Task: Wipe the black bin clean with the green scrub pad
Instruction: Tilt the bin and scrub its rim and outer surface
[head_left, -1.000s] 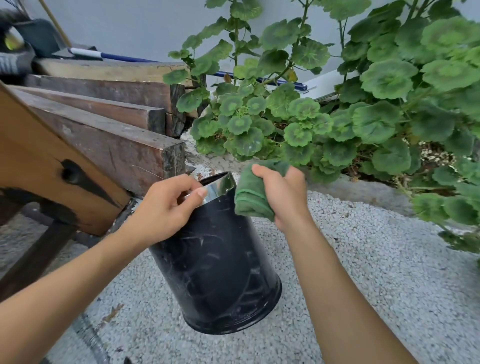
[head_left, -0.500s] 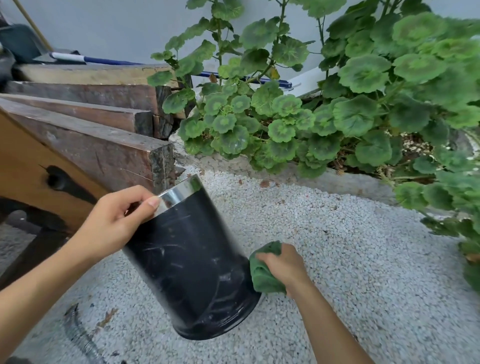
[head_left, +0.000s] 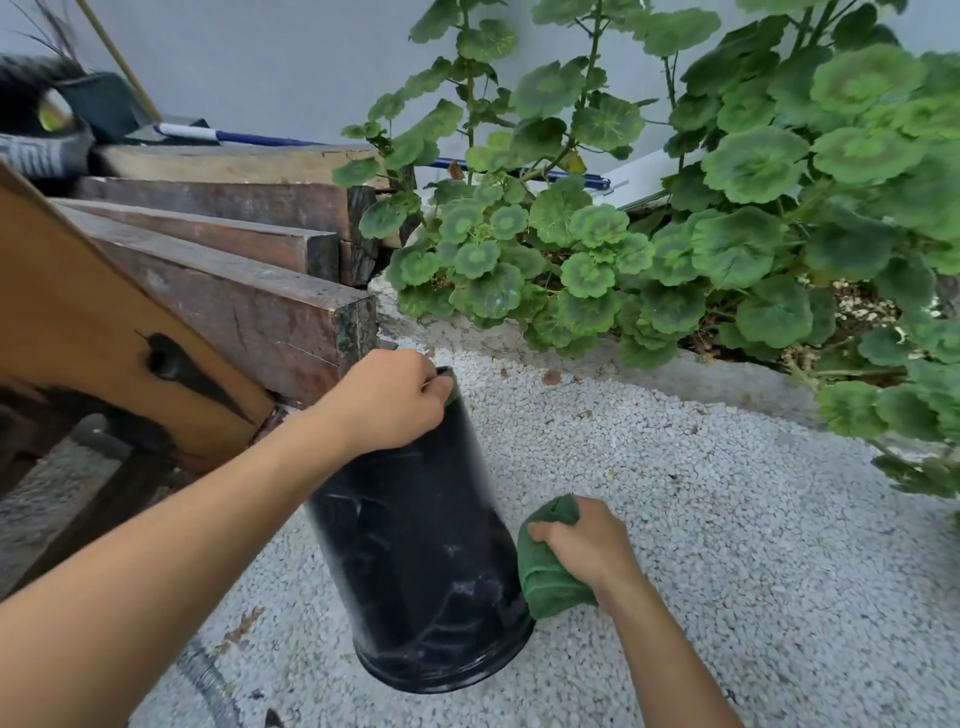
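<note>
The black bin stands tilted on the pebble ground, its bottom toward me and its mouth pointing away. Pale scuff marks streak its side. My left hand grips the bin's far rim from above and covers most of it. My right hand clutches the folded green scrub pad, which presses against the bin's lower right side near the base.
Dark wooden beams and a brown board lie stacked at the left, touching the bin's rim area. A bed of round-leaved green plants behind a concrete kerb fills the right. A grey hose lies at bottom left.
My right hand slid the pad from the bin's rim down its right side to the base. My left hand shifted over the top of the rim, and the bin stands more upright.
</note>
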